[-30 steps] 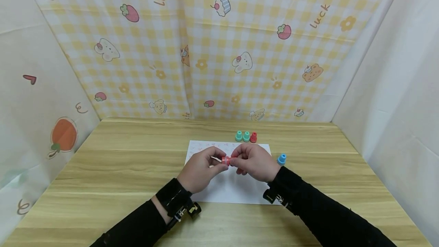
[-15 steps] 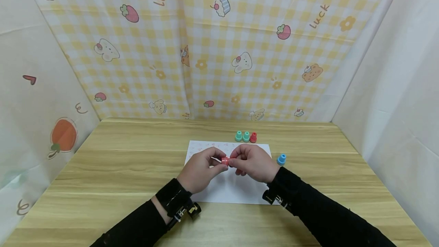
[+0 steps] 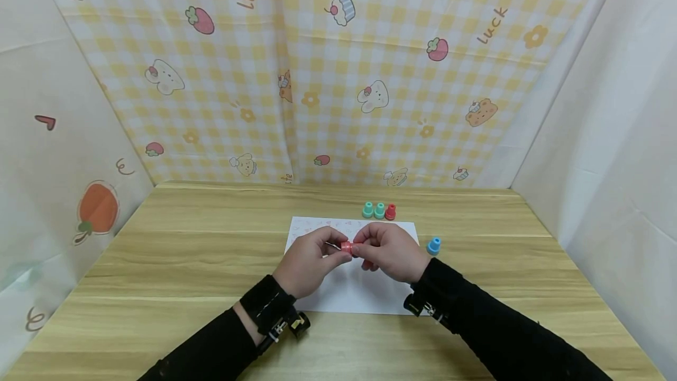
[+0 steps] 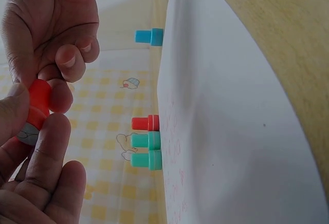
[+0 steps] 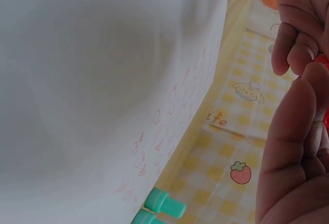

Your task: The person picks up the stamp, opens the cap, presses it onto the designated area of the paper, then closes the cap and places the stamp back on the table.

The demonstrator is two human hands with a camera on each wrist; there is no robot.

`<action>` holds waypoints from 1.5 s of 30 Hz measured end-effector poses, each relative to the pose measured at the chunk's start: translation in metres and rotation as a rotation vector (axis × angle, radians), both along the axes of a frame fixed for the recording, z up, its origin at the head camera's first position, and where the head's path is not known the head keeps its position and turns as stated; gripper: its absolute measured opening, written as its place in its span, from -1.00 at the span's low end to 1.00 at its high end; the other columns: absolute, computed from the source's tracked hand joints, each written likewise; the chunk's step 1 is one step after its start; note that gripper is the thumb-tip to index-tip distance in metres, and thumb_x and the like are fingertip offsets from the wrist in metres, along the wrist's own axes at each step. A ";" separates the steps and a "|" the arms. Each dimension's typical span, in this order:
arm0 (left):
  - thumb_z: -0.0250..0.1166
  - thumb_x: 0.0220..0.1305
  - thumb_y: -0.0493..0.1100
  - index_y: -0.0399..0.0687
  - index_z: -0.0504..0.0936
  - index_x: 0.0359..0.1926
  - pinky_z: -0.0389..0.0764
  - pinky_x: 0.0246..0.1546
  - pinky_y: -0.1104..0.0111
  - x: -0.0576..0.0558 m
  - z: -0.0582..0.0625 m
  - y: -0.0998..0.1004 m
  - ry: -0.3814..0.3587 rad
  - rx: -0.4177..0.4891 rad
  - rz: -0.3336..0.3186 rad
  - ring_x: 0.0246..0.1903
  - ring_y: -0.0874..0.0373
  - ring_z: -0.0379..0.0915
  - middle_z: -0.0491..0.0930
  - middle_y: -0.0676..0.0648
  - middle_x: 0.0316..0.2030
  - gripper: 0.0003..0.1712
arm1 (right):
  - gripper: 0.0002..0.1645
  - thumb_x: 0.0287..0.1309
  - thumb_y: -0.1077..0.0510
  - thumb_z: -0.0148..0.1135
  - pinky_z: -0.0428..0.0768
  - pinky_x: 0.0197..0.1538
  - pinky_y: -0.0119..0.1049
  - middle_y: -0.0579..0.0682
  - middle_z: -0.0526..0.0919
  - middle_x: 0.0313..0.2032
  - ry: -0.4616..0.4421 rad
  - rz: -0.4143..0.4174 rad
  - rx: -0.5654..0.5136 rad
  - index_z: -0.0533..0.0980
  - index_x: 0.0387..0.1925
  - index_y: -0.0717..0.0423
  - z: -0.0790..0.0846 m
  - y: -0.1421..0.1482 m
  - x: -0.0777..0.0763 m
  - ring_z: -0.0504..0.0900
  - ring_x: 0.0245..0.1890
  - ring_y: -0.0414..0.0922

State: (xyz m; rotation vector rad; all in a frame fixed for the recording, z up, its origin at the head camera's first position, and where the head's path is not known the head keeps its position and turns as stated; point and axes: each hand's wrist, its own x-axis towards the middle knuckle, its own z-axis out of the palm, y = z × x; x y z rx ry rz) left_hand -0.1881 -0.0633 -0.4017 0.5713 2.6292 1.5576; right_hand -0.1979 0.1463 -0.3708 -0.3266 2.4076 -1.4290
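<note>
Above the white paper (image 3: 359,293), both hands meet on one small red stamp (image 3: 346,247). My left hand (image 3: 309,260) pinches its wider end between thumb and fingers. The right hand (image 3: 391,251) grips the narrower handle end. In the left wrist view the red stamp (image 4: 38,103) shows a pale face with a line design, pointing toward the left hand's fingers. Only a sliver of red stamp (image 5: 327,118) shows at the edge of the right wrist view, behind fingers.
Behind the paper stand two green stamps (image 3: 367,210) and another red stamp (image 3: 390,211). A blue stamp (image 3: 433,246) stands right of the paper. Rows of small red prints (image 5: 172,93) mark the paper's far part. A checked curtain (image 3: 328,104) hangs behind the wooden table (image 3: 211,240).
My right hand has shifted very slightly left, toward the left hand. Both hands keep hold of the red stamp; the standing stamps stay where they were.
</note>
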 end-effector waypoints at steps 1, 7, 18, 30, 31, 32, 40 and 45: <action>0.51 0.32 -0.11 0.06 0.70 -0.08 0.67 -0.23 0.37 0.000 0.000 0.000 0.001 0.002 0.001 -0.23 0.32 0.71 0.76 0.11 -0.14 -0.80 | -0.80 0.38 0.09 0.40 0.69 -0.28 -0.23 0.20 0.77 -0.34 0.000 -0.001 -0.001 0.64 -0.17 0.16 0.000 0.000 0.000 0.75 -0.41 0.04; 0.51 0.31 -0.14 0.02 0.71 -0.09 0.67 -0.19 0.39 0.000 0.000 0.000 0.004 0.028 0.000 -0.22 0.31 0.70 0.76 0.09 -0.17 -0.79 | -0.81 0.40 0.12 0.38 0.70 -0.27 -0.21 0.20 0.79 -0.32 0.001 -0.002 -0.011 0.64 -0.15 0.18 0.000 -0.001 0.001 0.72 -0.42 0.00; 0.53 0.27 -0.19 -0.01 0.72 -0.12 0.68 -0.23 0.44 0.001 0.001 0.000 -0.024 0.101 -0.005 -0.26 0.27 0.69 0.77 0.05 -0.21 -0.81 | -0.82 0.41 0.12 0.37 0.67 -0.31 -0.26 0.15 0.78 -0.36 0.022 -0.025 -0.024 0.63 -0.17 0.18 0.000 -0.004 0.005 0.67 -0.49 -0.11; 0.53 0.27 -0.20 -0.02 0.72 -0.14 0.68 -0.21 0.44 0.003 0.000 0.002 -0.039 0.125 -0.003 -0.25 0.26 0.70 0.75 0.04 -0.20 -0.82 | -0.82 0.41 0.12 0.37 0.68 -0.30 -0.18 0.15 0.79 -0.34 0.036 -0.010 -0.016 0.63 -0.18 0.18 -0.001 -0.002 0.005 0.66 -0.49 -0.11; 0.53 0.27 -0.20 -0.02 0.72 -0.14 0.68 -0.21 0.44 0.003 0.000 0.002 -0.041 0.126 -0.003 -0.24 0.26 0.70 0.75 0.03 -0.19 -0.82 | -0.82 0.41 0.12 0.37 0.68 -0.29 -0.16 0.15 0.79 -0.34 0.036 -0.010 -0.014 0.63 -0.18 0.18 -0.001 -0.002 0.005 0.66 -0.49 -0.10; 0.53 0.27 -0.20 -0.02 0.72 -0.14 0.68 -0.21 0.45 0.003 0.000 0.002 -0.043 0.128 -0.003 -0.24 0.26 0.70 0.75 0.03 -0.19 -0.82 | -0.82 0.41 0.12 0.37 0.68 -0.29 -0.15 0.15 0.79 -0.35 0.037 -0.010 -0.013 0.63 -0.18 0.18 -0.001 -0.002 0.005 0.66 -0.50 -0.11; 0.52 0.29 -0.21 -0.04 0.71 -0.15 0.66 -0.25 0.45 0.002 0.000 0.001 -0.044 0.137 -0.012 -0.27 0.24 0.68 0.74 0.01 -0.21 -0.84 | -0.80 0.39 0.11 0.39 0.67 -0.31 -0.23 0.15 0.76 -0.38 0.042 -0.003 -0.025 0.63 -0.18 0.19 -0.001 -0.003 0.005 0.66 -0.50 -0.15; 0.50 0.32 -0.20 -0.06 0.71 -0.12 0.67 -0.23 0.45 0.001 -0.001 0.000 -0.061 0.156 -0.043 -0.24 0.23 0.69 0.74 0.00 -0.17 -0.83 | -0.79 0.39 0.10 0.40 0.69 -0.29 -0.18 0.17 0.75 -0.39 0.059 0.019 -0.019 0.62 -0.18 0.19 0.000 -0.001 0.005 0.69 -0.47 -0.06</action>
